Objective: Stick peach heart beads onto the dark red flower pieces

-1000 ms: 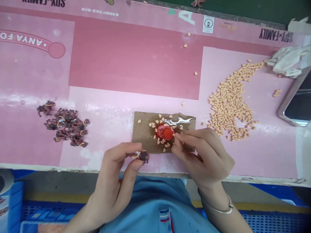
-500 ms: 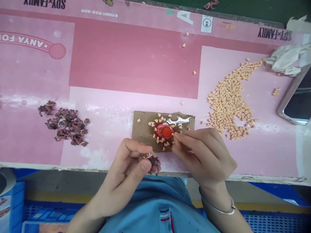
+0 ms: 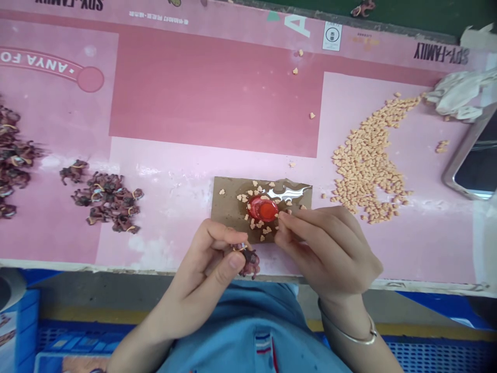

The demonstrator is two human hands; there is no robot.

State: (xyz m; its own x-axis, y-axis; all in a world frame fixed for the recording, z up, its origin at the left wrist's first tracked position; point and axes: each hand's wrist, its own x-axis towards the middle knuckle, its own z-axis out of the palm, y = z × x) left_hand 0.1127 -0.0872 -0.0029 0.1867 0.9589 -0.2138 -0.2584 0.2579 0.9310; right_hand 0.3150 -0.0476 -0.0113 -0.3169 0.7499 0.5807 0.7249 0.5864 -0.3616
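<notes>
My left hand (image 3: 215, 259) is closed on a small dark-brown animal figurine (image 3: 249, 260) with a pale yellow band, held near the table's front edge. My right hand (image 3: 330, 248) is pinched at the red round dish (image 3: 267, 210), with a tiny beige piece (image 3: 277, 215) at its fingertips, partly hidden. The dish sits on a brown card (image 3: 229, 210) wet with a shiny clear liquid. Several loose beige pieces (image 3: 254, 224) lie around the dish on the card.
A big spread of beige pieces (image 3: 365, 160) lies right of the card. Several brown figurines (image 3: 111, 197) are piled at left, with another heap (image 3: 13, 155) at the left edge. A phone-like device (image 3: 473, 160) and crumpled white cloth (image 3: 458, 96) lie far right. Another figurine (image 3: 363, 8) rests on the green surface.
A heap of brown figurines has come into view at the left edge. The figurine on the green surface has shifted right. Both hands stay nearly in place, drifting slightly right.
</notes>
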